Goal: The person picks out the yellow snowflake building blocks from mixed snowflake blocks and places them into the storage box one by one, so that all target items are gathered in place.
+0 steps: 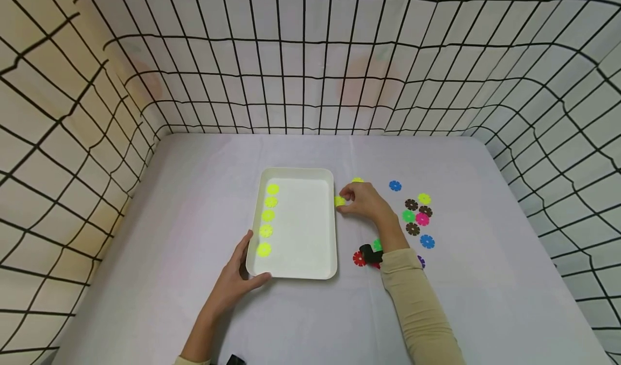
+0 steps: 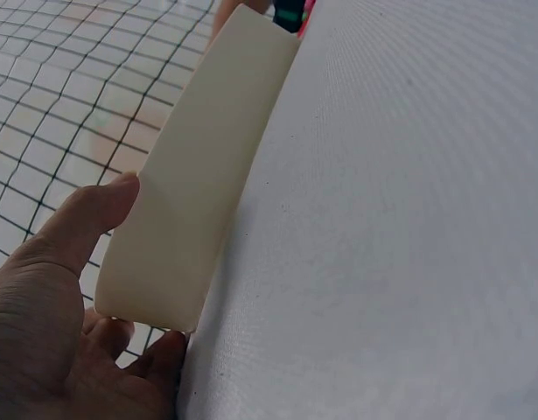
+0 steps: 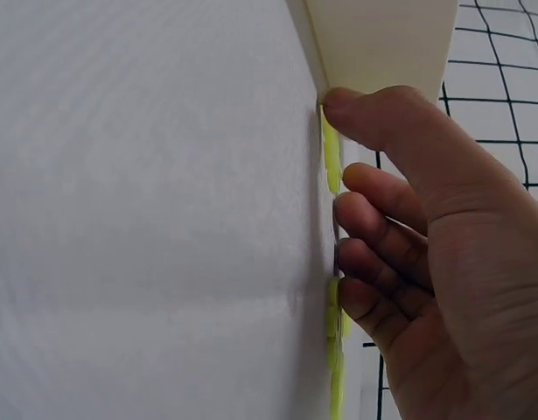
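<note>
A white rectangular tray [image 1: 305, 225] lies on the table, with several yellow notched discs [image 1: 268, 215] in a column along its left inner side. My left hand [image 1: 235, 280] grips the tray's near left corner; in the left wrist view the thumb [image 2: 94, 210] lies against one wall and the fingers bend round the corner. Just outside the tray's right wall, my right hand [image 1: 365, 202] pinches another yellow notched disc [image 1: 339, 201] between thumb and fingers. The right wrist view shows this held disc [image 3: 331, 153] low at the tablecloth, beside the tray wall.
Beyond my right hand lies one more yellow disc [image 1: 357, 180]. Blue [image 1: 395, 186], brown [image 1: 413, 229], pink [image 1: 422, 219], green and red [image 1: 359, 259] discs lie scattered on the right, some partly hidden by my right arm. Black wire grid [image 1: 303, 76] surrounds the table's back and sides.
</note>
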Demonstrator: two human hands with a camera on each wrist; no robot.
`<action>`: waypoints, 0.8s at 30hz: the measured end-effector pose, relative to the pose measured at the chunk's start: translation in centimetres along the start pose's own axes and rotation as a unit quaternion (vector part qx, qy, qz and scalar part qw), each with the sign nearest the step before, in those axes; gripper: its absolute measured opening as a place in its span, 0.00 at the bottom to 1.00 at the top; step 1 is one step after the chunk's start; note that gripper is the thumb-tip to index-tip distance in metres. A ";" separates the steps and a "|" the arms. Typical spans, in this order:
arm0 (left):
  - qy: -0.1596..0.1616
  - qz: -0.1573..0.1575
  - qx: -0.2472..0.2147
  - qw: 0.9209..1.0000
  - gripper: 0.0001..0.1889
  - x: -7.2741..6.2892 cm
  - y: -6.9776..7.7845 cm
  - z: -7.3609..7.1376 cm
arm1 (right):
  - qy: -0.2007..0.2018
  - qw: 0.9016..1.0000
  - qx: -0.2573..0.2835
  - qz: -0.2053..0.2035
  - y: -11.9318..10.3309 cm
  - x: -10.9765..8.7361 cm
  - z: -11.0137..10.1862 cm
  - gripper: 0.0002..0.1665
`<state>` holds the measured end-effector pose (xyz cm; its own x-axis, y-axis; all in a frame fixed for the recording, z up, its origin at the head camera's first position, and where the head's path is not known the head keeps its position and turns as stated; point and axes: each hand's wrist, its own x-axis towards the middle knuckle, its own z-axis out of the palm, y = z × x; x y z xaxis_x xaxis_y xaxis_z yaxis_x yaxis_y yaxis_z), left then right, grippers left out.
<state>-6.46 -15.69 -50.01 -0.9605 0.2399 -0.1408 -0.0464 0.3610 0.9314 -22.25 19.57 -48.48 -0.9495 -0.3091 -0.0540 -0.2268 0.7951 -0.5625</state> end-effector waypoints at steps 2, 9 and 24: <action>0.000 0.001 -0.003 1.000 0.57 0.0 0.0 0.0 | 0.005 1.000 -0.001 -0.004 0.0 0.0 0.1 0.21; 0.001 0.002 -0.004 1.000 0.57 0.0 0.0 0.0 | 0.012 1.000 0.006 -0.003 0.1 0.1 0.2 0.19; 0.001 -0.003 -0.003 1.000 0.57 -0.1 0.1 0.0 | 0.025 1.000 0.001 0.009 0.2 -0.1 0.5 0.17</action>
<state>-6.36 -15.72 -49.92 -0.9609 0.2356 -0.1456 -0.0536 0.3576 0.9323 -22.10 19.49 -48.97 -0.9631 -0.2683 -0.0226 -0.2094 0.7991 -0.5636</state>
